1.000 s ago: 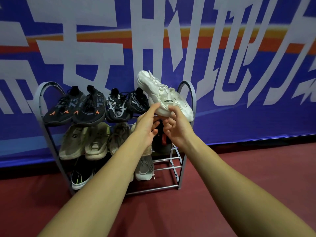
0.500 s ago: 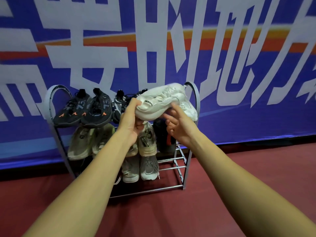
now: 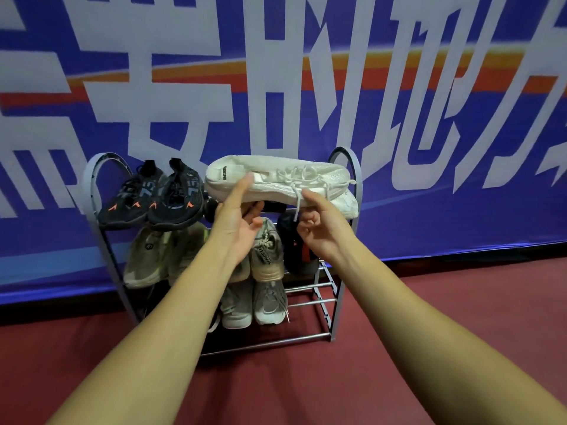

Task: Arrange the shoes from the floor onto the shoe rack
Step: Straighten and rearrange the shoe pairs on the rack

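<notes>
Sneakers behind the lifted white shoe [image 3: 276,176] are mostly hidden: another white shoe [image 3: 348,204] shows only as a sliver at the right end of the shoe rack's [image 3: 306,338] top tier. The held shoe lies crosswise before that tier, long axis left to right, labelled end left, laces facing the camera. The left hand [image 3: 239,222] clamps it, thumb on its side, fingers beneath. The right hand [image 3: 322,231] touches its lower edge with the thumb, fingers curled; grip unclear. Half a second ago it slanted; now it is level.

Head camera looks down, near shoe rack [image 3: 333,289]
</notes>
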The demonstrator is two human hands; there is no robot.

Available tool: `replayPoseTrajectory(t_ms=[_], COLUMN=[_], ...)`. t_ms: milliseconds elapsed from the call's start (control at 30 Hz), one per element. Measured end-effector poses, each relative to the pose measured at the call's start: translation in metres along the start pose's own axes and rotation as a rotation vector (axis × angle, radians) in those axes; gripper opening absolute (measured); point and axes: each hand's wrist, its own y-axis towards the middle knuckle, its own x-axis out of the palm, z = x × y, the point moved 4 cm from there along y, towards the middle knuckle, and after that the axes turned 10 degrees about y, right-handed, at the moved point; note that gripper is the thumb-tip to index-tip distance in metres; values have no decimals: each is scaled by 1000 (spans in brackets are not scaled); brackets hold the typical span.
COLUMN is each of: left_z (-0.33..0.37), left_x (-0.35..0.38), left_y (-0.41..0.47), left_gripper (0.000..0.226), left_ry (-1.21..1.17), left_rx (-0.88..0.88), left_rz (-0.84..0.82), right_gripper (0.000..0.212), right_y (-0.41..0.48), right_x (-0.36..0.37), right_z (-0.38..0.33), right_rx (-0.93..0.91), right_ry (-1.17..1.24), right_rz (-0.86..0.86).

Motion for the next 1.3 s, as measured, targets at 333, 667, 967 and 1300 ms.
replayPoseTrajectory(t_ms=[333, 667, 967, 1300], left_z=[3, 6, -16, -4], left_x=[-1, -4, 9, 0], left_y=[5, 11, 11, 16], left_gripper=[38, 43, 28, 26], left_ry=[-101, -74, 189, 242], left_rx=[26, 97, 107, 111], left_rz=[151, 75, -7, 3], right_gripper=[43, 12, 14, 15], right_y=[6, 2, -5, -8], right_x=[-6, -24, -6, -14], right_z=[6, 2, 11, 15], right_rx=[-55, 1, 15, 90], right_ry=[-34, 32, 9, -80], right_rz=[64, 118, 8, -30])
